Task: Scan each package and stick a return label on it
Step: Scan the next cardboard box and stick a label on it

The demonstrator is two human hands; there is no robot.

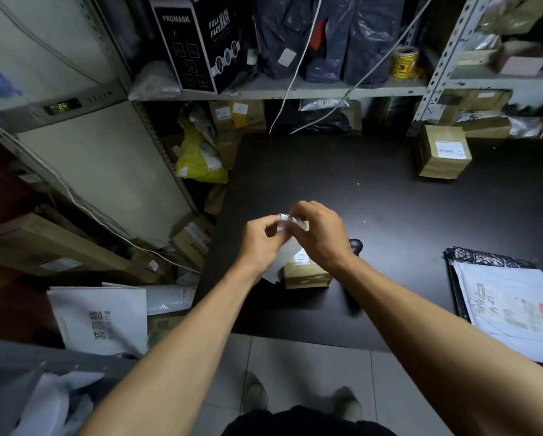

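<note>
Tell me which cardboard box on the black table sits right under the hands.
The small cardboard box near the table's front edge, directly below both hands pinching the white label. The other box stands apart at the far right.

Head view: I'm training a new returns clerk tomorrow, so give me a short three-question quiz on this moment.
1. True or false: both hands pinch the white label strip.
2. What lies directly beneath the hands on the black table? A) the yellow bag B) a small brown box C) the tape roll
3. Fill in: the white mailer lies on the table's ____ side.

Key:
1. True: left hand and right hand hold it together.
2. B, the small brown box.
3. Right.
</note>
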